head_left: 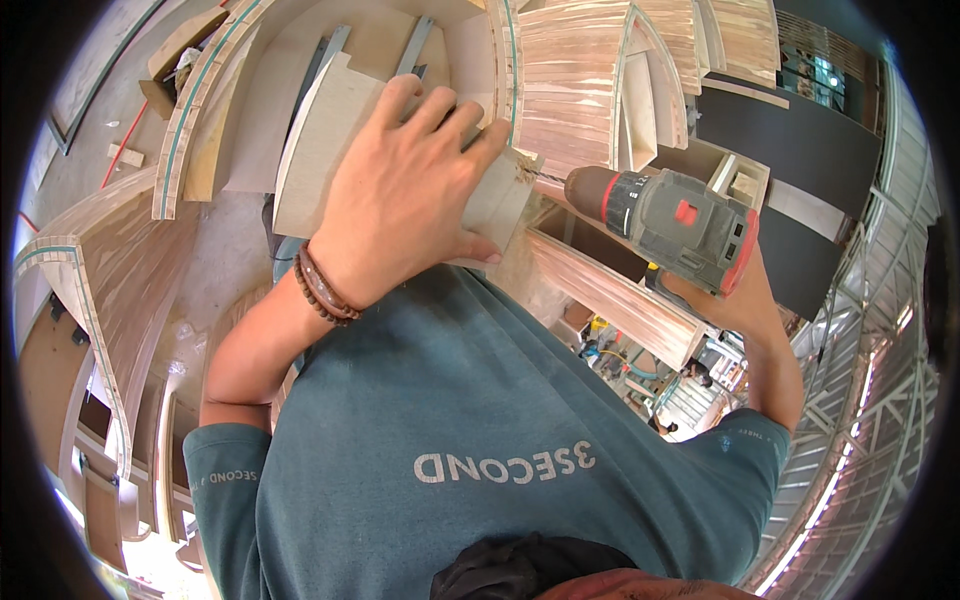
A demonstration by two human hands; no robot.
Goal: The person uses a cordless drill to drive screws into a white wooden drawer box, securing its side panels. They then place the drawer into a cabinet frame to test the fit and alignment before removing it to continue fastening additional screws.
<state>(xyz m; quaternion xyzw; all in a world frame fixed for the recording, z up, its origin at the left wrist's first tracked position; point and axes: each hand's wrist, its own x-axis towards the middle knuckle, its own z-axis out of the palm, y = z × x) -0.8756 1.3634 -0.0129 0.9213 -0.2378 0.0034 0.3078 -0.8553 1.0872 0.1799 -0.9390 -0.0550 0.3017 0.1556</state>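
Observation:
A pale, slightly curved wooden panel (312, 155) is held in front of my chest. My left hand (405, 190) is laid across it, the fingers bent over the far side and the thumb along the near edge. In my right hand (738, 302) is a cordless drill (668, 222), dark grey with red parts, lying level and facing left. Its bit (547, 177) meets the panel's right end, where wood shavings (527, 166) cling. The drill body hides most of my right fingers. Beaded bracelets (322, 290) circle my left wrist.
An unfinished cabinet with a curved rim (205, 80) stands ahead, metal runners (415, 45) inside it. Striped wooden cabinets (570, 75) stand behind the drill. A long wooden box (620, 290) sits below it, dark boards (785, 140) to the right. Another curved wooden piece (130, 250) is at left.

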